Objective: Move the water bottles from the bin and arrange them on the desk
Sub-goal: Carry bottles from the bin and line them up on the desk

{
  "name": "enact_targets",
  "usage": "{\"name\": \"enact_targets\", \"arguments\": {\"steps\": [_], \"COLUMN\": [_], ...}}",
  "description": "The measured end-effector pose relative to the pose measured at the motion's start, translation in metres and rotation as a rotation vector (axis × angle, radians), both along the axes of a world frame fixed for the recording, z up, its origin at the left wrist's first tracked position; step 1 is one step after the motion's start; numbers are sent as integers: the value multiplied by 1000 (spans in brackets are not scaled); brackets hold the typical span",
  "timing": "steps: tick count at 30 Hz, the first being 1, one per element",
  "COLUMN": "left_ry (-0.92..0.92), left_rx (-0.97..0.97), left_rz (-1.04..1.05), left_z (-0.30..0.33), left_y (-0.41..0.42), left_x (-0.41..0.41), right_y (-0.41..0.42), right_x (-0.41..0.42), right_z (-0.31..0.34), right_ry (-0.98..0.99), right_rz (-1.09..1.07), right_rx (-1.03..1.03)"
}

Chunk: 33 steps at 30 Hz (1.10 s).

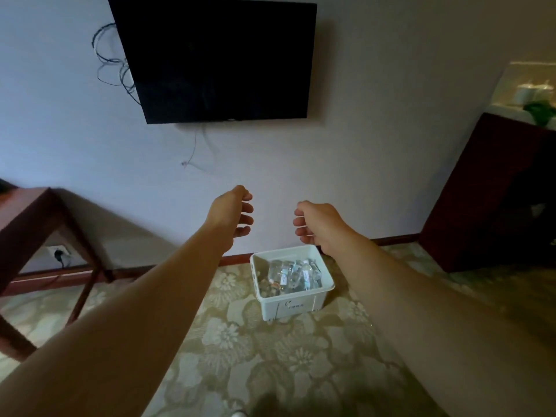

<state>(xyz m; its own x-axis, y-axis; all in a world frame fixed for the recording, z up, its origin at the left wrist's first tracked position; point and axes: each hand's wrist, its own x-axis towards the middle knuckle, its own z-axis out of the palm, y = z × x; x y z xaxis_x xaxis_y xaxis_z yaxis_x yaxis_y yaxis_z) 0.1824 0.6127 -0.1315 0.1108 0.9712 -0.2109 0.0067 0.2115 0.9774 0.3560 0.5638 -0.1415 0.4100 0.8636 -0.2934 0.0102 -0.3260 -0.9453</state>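
Observation:
A white plastic bin (301, 303) stands on the patterned carpet by the wall, with several clear water bottles (296, 273) lying inside it. Both my arms stretch forward above the bin. My left hand (233, 212) hangs in the air to the upper left of the bin, fingers loosely curled and holding nothing. My right hand (319, 224) hovers just above the bin's far right corner, fingers also loosely curled and empty. A dark wooden desk (21, 212) shows at the left edge, only its corner and legs in view.
A black television (216, 58) hangs on the wall above, with cables dangling at its left. A dark wooden cabinet (487, 194) stands at the right. A wall socket with a plug (58, 253) sits under the desk.

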Motion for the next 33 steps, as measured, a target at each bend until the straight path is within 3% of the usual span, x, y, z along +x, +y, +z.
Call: {"name": "enact_targets", "arguments": {"steps": [12, 24, 33], "left_ry": [48, 56, 4], "left_rx": [-189, -346, -370], "left_rz": [10, 113, 264], "left_z": [-163, -321, -481], "left_y": [265, 392, 477], "left_x": [58, 159, 223], "right_y": [265, 405, 498], "right_x": [75, 183, 257], "right_z": [-145, -307, -500], "right_ry": [17, 20, -19], "right_rz": [-94, -13, 122], "right_rx": [-170, -391, -506]}}
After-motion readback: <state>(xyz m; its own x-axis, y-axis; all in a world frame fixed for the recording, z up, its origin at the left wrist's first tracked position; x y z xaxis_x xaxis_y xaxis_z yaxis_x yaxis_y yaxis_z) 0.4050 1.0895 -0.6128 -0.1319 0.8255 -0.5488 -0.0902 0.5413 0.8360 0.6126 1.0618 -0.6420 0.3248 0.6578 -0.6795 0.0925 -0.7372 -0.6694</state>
